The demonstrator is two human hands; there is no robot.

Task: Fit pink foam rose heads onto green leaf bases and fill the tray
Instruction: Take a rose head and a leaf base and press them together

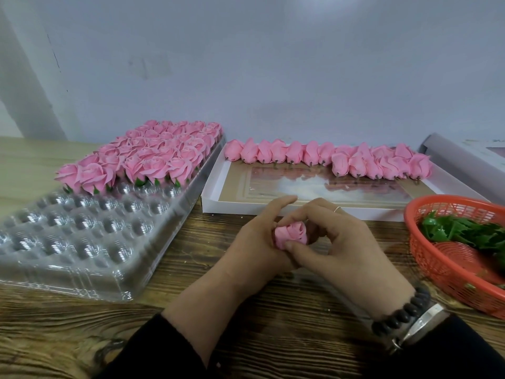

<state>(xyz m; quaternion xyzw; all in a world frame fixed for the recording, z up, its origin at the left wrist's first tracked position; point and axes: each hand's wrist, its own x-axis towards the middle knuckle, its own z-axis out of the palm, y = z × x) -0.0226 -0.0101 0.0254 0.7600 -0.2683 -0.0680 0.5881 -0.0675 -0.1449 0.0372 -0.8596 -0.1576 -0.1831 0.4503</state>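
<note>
— How far along are you?

— The far half of your clear tray (90, 258) holds finished roses (142, 157); its near cups sit bare.

— And your grip?

— Your left hand (254, 242) and right hand (336, 242) both pinch one rose head (291, 234) above the table, between tray and red basket (426, 258). Unfitted heads (328, 158) wait in the white box (216, 198).

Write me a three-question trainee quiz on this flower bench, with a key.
1. True or false: both hands grip one rose head.
2. Which part of the clear tray already holds finished roses: A near rows, B far rows?
3. Fill in: the green leaf bases lie in the red ____.

Key
1. True.
2. B.
3. Basket, at the right.
</note>
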